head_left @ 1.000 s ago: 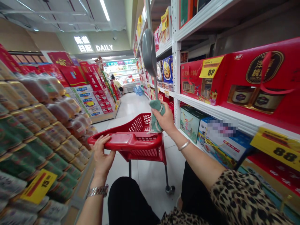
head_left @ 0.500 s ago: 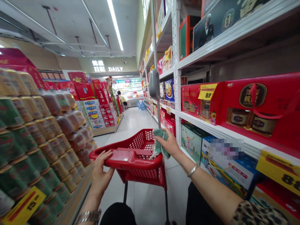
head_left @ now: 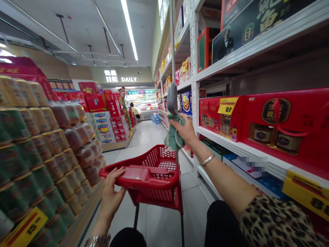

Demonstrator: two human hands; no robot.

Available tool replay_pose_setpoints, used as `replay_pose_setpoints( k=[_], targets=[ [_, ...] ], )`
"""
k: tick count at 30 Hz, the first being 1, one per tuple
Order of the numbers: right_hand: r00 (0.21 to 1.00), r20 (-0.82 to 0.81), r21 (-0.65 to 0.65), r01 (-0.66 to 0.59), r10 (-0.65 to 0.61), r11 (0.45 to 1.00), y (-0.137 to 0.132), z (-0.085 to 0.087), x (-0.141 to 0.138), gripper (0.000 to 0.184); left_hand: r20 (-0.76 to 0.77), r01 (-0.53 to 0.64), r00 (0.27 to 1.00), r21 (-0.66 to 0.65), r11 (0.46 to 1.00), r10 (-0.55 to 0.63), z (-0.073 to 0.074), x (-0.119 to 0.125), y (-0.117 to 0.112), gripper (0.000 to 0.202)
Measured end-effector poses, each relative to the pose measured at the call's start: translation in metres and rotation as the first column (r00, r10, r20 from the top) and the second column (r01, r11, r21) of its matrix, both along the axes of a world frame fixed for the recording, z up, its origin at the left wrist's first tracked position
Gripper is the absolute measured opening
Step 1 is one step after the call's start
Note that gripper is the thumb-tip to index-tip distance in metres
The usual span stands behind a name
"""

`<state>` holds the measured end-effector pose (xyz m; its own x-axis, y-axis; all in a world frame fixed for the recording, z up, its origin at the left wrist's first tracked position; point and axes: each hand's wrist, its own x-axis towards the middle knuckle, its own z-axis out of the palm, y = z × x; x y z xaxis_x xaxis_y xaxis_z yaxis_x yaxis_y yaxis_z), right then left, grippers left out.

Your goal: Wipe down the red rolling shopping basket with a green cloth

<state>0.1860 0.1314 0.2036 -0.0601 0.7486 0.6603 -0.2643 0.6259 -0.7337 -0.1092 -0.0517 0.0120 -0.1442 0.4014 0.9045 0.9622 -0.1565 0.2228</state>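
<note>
My left hand [head_left: 111,193] curls around the front of a red plastic shopping cart handle [head_left: 138,175]. The cart's red mesh basket [head_left: 160,159] stands empty as far as I can see, and its wheeled legs run down to the tiled floor. My right hand [head_left: 183,130] grips a crumpled green cloth [head_left: 171,139] just above the basket's far rim. A grey, paddle-shaped object [head_left: 172,97] stands up out of the cloth. Its lower part is hidden in the cloth and my fingers, so I cannot tell exactly what it is.
Stacked, shrink-wrapped cans and bottles [head_left: 38,147] line the left of the aisle. White shelves [head_left: 257,151] with red gift boxes run along the right. A tiled aisle [head_left: 151,137] leads ahead to refrigerated cases, where a person [head_left: 134,110] stands.
The grey object has come down from high above my right hand and now stands right over it. My right hand has moved up and left, and the view has tilted upward.
</note>
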Motion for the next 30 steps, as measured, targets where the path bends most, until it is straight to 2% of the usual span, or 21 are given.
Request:
replay_pose_setpoints(
  k=[6, 9, 12, 14, 16, 18, 21, 24, 26, 27, 30],
  targets=[
    [0.998, 0.026, -0.137, -0.061, 0.065, 0.989, -0.015, -0.050, -0.004, 0.046, 0.005, -0.010, 1.000, -0.005, 1.000, 0.010, -0.003, -0.013, 0.002, 0.033],
    [0.992, 0.037, -0.152, -0.114, 0.121, 0.982, -0.021, -0.069, -0.005, 0.044, 0.008, -0.019, 1.000, -0.004, 1.000, 0.019, -0.003, -0.019, 0.003, 0.033],
    [0.991, 0.079, -0.142, -0.096, 0.108, 0.985, -0.025, -0.075, -0.002, 0.045, 0.021, -0.017, 1.000, -0.006, 1.000, 0.017, -0.003, -0.023, 0.003, 0.033],
    [0.997, 0.079, -0.118, 0.014, -0.005, 0.993, -0.026, -0.069, 0.003, 0.047, 0.027, -0.021, 0.999, -0.007, 1.000, 0.021, -0.004, -0.023, 0.003, 0.033],
    [0.986, 0.021, -0.063, 0.164, -0.163, 0.984, -0.026, -0.053, 0.009, 0.048, 0.030, -0.024, 0.999, -0.004, 1.000, 0.024, -0.006, -0.022, 0.004, 0.035],
    [0.956, -0.080, 0.015, 0.283, -0.281, 0.959, -0.023, -0.026, 0.016, 0.047, 0.032, -0.016, 0.999, -0.002, 1.000, 0.016, -0.008, -0.020, 0.005, 0.036],
    [0.915, -0.211, 0.161, 0.378, -0.342, 0.912, -0.011, 0.030, 0.026, 0.048, 0.031, 0.004, 1.000, -0.007, 1.000, -0.004, -0.009, -0.016, 0.006, 0.035],
    [0.889, -0.269, 0.346, 0.447, -0.370, 0.825, 0.009, 0.090, 0.032, 0.050, 0.029, 0.011, 1.000, -0.012, 1.000, -0.011, -0.008, -0.013, 0.007, 0.034],
    [0.901, -0.231, 0.501, 0.433, -0.366, 0.749, 0.020, 0.121, 0.031, 0.049, 0.028, 0.016, 1.000, -0.019, 1.000, -0.015, -0.007, -0.012, 0.007, 0.035],
    [0.915, -0.188, 0.555, 0.399, -0.357, 0.730, 0.022, 0.132, 0.030, 0.047, 0.027, 0.020, 0.999, -0.024, 1.000, -0.019, -0.006, -0.012, 0.006, 0.035],
    [0.939, -0.026, 0.646, 0.278, -0.343, 0.711, 0.017, 0.145, 0.024, 0.038, 0.028, 0.032, 0.999, -0.031, 0.999, -0.032, -0.006, -0.011, 0.006, 0.036]
  ],
)
